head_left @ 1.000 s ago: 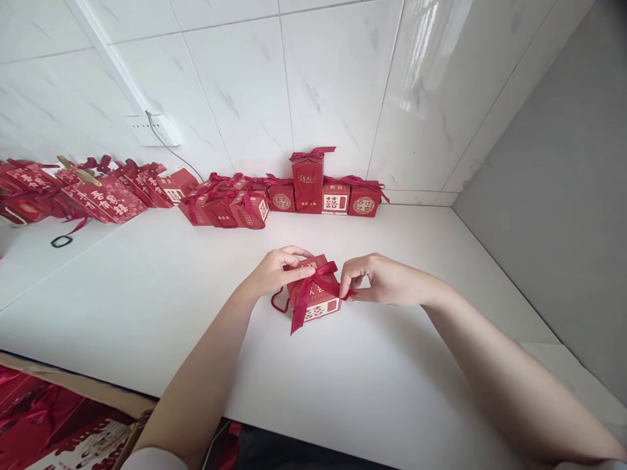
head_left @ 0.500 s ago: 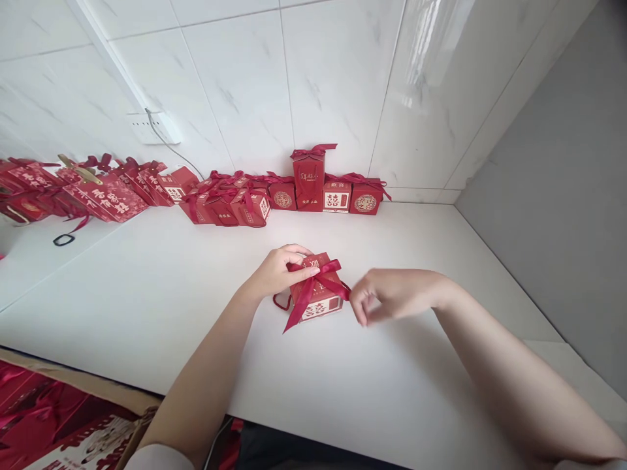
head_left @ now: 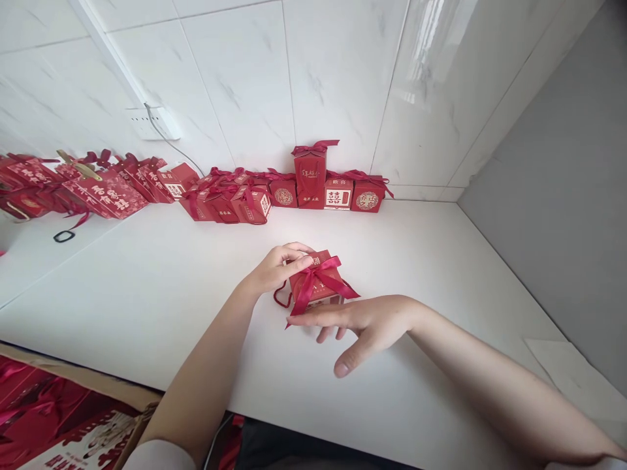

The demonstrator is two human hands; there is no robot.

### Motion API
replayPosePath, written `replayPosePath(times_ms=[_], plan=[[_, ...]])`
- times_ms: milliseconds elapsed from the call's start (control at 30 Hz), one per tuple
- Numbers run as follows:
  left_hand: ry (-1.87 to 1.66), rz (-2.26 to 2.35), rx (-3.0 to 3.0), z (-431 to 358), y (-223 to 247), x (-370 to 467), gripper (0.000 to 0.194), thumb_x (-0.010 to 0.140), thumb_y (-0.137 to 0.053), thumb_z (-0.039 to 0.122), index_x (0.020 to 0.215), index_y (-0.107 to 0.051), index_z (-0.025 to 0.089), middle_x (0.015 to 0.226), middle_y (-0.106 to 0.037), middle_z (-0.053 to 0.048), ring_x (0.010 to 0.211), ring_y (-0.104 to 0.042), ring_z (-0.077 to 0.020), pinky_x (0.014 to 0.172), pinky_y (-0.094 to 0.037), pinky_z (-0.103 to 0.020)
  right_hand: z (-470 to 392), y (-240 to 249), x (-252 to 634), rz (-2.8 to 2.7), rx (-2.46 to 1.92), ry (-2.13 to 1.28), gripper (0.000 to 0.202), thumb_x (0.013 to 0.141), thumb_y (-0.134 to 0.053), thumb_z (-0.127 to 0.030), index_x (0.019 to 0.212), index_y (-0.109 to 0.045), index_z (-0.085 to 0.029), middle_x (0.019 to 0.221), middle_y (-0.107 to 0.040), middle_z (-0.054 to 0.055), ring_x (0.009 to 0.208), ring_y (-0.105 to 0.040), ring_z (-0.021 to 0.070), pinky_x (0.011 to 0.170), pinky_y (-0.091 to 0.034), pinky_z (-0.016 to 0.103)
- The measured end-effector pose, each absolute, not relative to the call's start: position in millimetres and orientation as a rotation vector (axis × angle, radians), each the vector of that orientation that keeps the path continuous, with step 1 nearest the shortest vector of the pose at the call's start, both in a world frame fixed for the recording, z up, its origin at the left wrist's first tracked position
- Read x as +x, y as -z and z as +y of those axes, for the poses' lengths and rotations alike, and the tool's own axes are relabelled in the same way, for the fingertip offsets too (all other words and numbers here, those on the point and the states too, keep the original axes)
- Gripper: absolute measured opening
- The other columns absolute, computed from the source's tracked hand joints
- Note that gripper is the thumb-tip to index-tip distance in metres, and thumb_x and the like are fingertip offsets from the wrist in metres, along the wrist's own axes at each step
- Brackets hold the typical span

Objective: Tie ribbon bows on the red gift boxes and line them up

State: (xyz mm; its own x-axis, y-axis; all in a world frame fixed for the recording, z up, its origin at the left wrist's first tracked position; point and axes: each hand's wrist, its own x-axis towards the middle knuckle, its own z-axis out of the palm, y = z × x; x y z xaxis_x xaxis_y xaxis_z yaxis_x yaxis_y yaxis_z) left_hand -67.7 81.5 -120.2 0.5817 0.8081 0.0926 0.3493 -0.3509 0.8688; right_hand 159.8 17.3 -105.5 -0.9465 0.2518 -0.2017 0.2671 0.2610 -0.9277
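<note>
A red gift box (head_left: 300,286) sits on the white table, with a dark red ribbon (head_left: 326,282) tied in a bow across its top. My left hand (head_left: 284,266) grips the box at its far left, thumb on the top near the bow and fingers behind. A cord handle (head_left: 282,297) loops out on the left side. In front of the box, my right hand (head_left: 355,323) is spread with nothing in it. Its fingertips are by the ribbon's lower tail and hide part of the box's white front label; whether they touch is unclear.
Several red gift boxes (head_left: 225,202) with ribbons stand along the tiled wall, one (head_left: 310,173) taller than its neighbours. More red boxes (head_left: 105,194) are at the left, near a black loop (head_left: 64,236). An open carton (head_left: 83,378) of red packages is at lower left.
My right hand has moved from the right side of the box to its front, and its curled fingers have opened out. The left hand stays on the box, its thumb slightly drawn back.
</note>
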Motion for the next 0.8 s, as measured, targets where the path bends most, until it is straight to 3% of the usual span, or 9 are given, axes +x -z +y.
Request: replayPosePath(times_ms=[100,167,267,367,433,567,800], plan=[[-0.644,0.964,1.972,79.8,119.0,-66.7,0.034,0.085,-0.062,0.048,0.076,-0.074,0.018,0.12,-0.062,-0.008,0.108,-0.06,-0.0253,0.093,-0.047,-0.036,17.0,111.7,154.1,2.414,0.499,2.044,0.09,0.082,-0.072,-0.033,0.152,-0.017,-0.042,0.158,-0.028,0.005,0.124,-0.056,0.0216,0.101,-0.043,0.031],[-0.634,0.966,1.983,78.6,118.1,-65.8,0.029,0.083,-0.066,0.047,0.08,-0.075,0.019,0.12,-0.062,-0.007,0.108,-0.06,-0.0249,0.094,-0.047,-0.037,17.8,116.7,151.8,2.363,0.481,2.22,0.086,0.083,-0.072,-0.029,0.152,-0.021,-0.039,0.157,-0.029,0.007,0.125,-0.056,0.0215,0.101,-0.045,0.033],[-0.632,0.959,1.982,78.0,118.3,-64.8,0.027,0.082,-0.067,0.046,0.087,-0.076,0.021,0.119,-0.062,-0.007,0.109,-0.06,-0.025,0.094,-0.048,-0.037,20.1,126.6,149.3,2.304,0.457,2.438,0.061,0.086,-0.069,-0.029,0.143,-0.045,-0.027,0.144,-0.049,0.012,0.116,-0.062,0.0217,0.094,-0.05,0.035],[-0.637,0.967,1.961,79.4,120.5,-64.4,0.029,0.081,-0.068,0.046,0.09,-0.076,0.02,0.12,-0.062,-0.008,0.111,-0.059,-0.0263,0.096,-0.048,-0.038,20.6,133.7,146.7,2.413,0.528,2.495,0.031,0.091,-0.062,-0.037,0.111,-0.069,-0.015,0.107,-0.071,0.011,0.098,-0.068,0.0199,0.089,-0.052,0.037],[-0.632,0.968,1.947,80.5,122.1,-64.1,0.029,0.08,-0.069,0.047,0.089,-0.076,0.02,0.122,-0.061,-0.009,0.113,-0.059,-0.027,0.098,-0.048,-0.039,19.6,134.3,145.6,2.57,0.625,2.36,0.029,0.091,-0.061,-0.04,0.097,-0.072,-0.014,0.093,-0.072,0.008,0.091,-0.067,0.019,0.084,-0.053,0.035],[-0.629,0.957,1.954,81.0,123.1,-62.9,0.028,0.078,-0.071,0.046,0.082,-0.075,0.019,0.123,-0.063,-0.009,0.113,-0.059,-0.0276,0.099,-0.047,-0.04,17.1,130.9,145.4,2.704,0.685,2.146,0.029,0.091,-0.061,-0.042,0.095,-0.073,-0.015,0.094,-0.073,0.008,0.087,-0.067,0.0181,0.078,-0.052,0.031],[-0.649,0.956,1.974,78.4,120.7,-62.4,0.028,0.077,-0.071,0.044,0.072,-0.071,0.016,0.121,-0.065,-0.01,0.109,-0.062,-0.0271,0.097,-0.047,-0.039,11.5,145.7,135.3,2.445,0.677,2.321,0.034,0.088,-0.063,-0.047,0.095,-0.072,-0.016,0.092,-0.076,0.007,0.091,-0.072,0.0187,0.082,-0.054,0.03]])
